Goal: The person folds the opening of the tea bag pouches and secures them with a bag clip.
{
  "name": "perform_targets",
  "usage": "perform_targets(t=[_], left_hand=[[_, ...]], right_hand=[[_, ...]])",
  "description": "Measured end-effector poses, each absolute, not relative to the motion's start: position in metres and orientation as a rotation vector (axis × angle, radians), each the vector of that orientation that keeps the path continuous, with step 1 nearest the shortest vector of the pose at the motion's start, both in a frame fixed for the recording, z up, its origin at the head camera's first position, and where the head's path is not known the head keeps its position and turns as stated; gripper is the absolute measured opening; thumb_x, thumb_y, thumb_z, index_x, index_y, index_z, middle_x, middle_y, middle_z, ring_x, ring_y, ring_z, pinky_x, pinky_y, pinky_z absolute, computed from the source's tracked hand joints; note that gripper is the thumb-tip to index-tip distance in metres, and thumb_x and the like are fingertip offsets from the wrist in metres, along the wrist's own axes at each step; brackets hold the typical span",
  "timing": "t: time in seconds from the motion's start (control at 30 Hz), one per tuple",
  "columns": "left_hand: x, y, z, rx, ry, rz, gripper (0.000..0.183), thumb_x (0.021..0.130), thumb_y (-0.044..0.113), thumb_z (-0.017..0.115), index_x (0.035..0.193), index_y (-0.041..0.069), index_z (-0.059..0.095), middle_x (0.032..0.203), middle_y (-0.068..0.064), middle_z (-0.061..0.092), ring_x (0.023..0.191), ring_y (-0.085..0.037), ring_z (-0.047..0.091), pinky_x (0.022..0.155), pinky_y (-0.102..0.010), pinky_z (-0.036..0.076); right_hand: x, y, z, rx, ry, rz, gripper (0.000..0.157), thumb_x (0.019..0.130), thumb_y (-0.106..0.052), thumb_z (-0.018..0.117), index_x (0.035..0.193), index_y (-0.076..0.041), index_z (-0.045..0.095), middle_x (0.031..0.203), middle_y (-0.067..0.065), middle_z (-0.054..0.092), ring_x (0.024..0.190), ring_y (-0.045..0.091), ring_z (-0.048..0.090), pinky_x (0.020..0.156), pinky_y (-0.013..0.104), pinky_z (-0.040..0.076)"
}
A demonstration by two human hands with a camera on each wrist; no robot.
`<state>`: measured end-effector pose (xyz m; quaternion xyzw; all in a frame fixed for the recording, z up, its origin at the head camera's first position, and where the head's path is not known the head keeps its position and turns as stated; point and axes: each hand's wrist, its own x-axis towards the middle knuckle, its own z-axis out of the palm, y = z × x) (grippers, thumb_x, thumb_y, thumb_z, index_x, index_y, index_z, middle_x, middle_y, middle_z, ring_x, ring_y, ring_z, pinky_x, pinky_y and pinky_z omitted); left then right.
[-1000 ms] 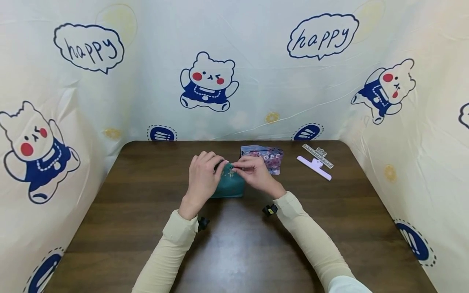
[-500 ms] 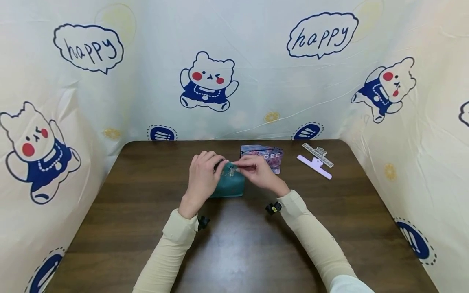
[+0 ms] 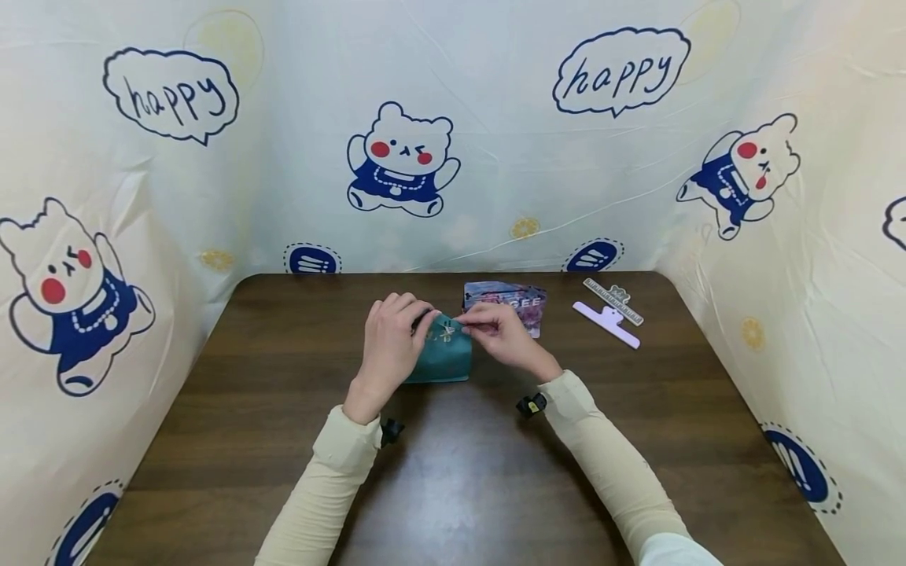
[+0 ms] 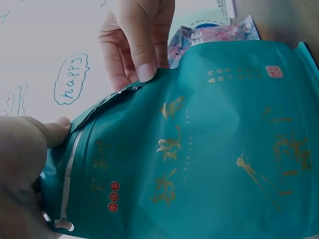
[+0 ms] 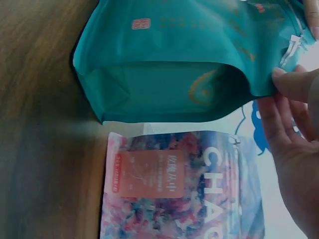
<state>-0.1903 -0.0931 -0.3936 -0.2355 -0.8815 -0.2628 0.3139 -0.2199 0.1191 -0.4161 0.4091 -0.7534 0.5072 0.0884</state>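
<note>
A teal foil pouch (image 3: 439, 363) with gold lettering stands upright on the table in the head view. My left hand (image 3: 392, 342) grips its top edge at the left corner, and in the left wrist view the thumb (image 4: 57, 130) presses on its front. At the top right corner, my right hand (image 3: 504, 336) pinches the rim between thumb and fingertips, as the right wrist view also shows. A pale strip (image 4: 70, 172) runs across the pouch just below the top. The side gusset (image 5: 154, 92) folds inward. Part of the top is hidden behind my left hand.
Behind my right hand lies a pink-and-blue printed pouch (image 3: 529, 317). Farther right are a clear ruler-like clip (image 3: 614, 301) and a lilac clip (image 3: 606, 324). The wooden table (image 3: 233, 440) meets a patterned cloth (image 3: 495, 189) at its back and sides.
My right fingertips have slid a little to the right along the pouch's top edge, with the wrist shifting right too. The left hand and the pouch stay about where they were.
</note>
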Motion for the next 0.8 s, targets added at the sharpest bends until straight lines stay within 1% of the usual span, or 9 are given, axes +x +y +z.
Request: perform_targets(t=[0.2, 0.4, 0.5, 0.67, 0.8], left_hand=[[-0.1905, -0.093, -0.3938, -0.623, -2.33, -0.688, 0.013, 0.087, 0.026, 0.066, 0.089, 0.013, 0.071, 0.08, 0.001, 0.061, 0.075, -0.018, 0.05, 0.066, -0.031, 0.036], [-0.1895, -0.0937, -0.3931, -0.617, -2.346, -0.693, 0.015, 0.087, 0.026, 0.066, 0.09, 0.013, 0.071, 0.079, 0.001, 0.061, 0.075, -0.017, 0.049, 0.066, -0.031, 0.036], [-0.1887, -0.0934, -0.3925, -0.619, -2.345, -0.69, 0.015, 0.088, 0.027, 0.065, 0.09, 0.013, 0.071, 0.079, 0.001, 0.061, 0.075, -0.018, 0.049, 0.065, -0.031, 0.036], [-0.1879, -0.0933, -0.3928, -0.614, -2.347, -0.692, 0.015, 0.088, 0.027, 0.065, 0.09, 0.013, 0.071, 0.081, 0.0, 0.062, 0.076, -0.018, 0.05, 0.066, -0.032, 0.036], [-0.1876, -0.0938, -0.3931, -0.608, -2.348, -0.69, 0.015, 0.088, 0.026, 0.065, 0.091, 0.013, 0.071, 0.081, 0.0, 0.062, 0.076, -0.018, 0.05, 0.065, -0.031, 0.036]], right_hand=[[-0.2195, 0.1176, -0.4171, 1.209, -2.222, 1.469, 0.022, 0.079, 0.016, 0.062, 0.098, 0.006, 0.07, 0.088, 0.018, 0.066, 0.064, 0.022, 0.053, 0.052, 0.026, 0.043], [-0.2201, 0.1205, -0.4115, 1.244, -2.311, 1.477, 0.023, 0.081, 0.013, 0.061, 0.101, 0.004, 0.07, 0.094, 0.018, 0.066, 0.074, 0.026, 0.058, 0.057, 0.029, 0.047], [-0.2199, 0.1218, -0.4107, 1.252, -2.323, 1.476, 0.025, 0.081, 0.015, 0.06, 0.102, 0.005, 0.069, 0.094, 0.019, 0.066, 0.075, 0.028, 0.058, 0.058, 0.029, 0.048], [-0.219, 0.1211, -0.4107, 1.256, -2.312, 1.451, 0.026, 0.081, 0.016, 0.06, 0.102, 0.005, 0.069, 0.094, 0.018, 0.066, 0.073, 0.027, 0.057, 0.056, 0.031, 0.048], [-0.2185, 0.1201, -0.4104, 1.261, -2.303, 1.474, 0.023, 0.081, 0.011, 0.062, 0.102, 0.004, 0.069, 0.093, 0.015, 0.066, 0.073, 0.023, 0.057, 0.057, 0.036, 0.048]])
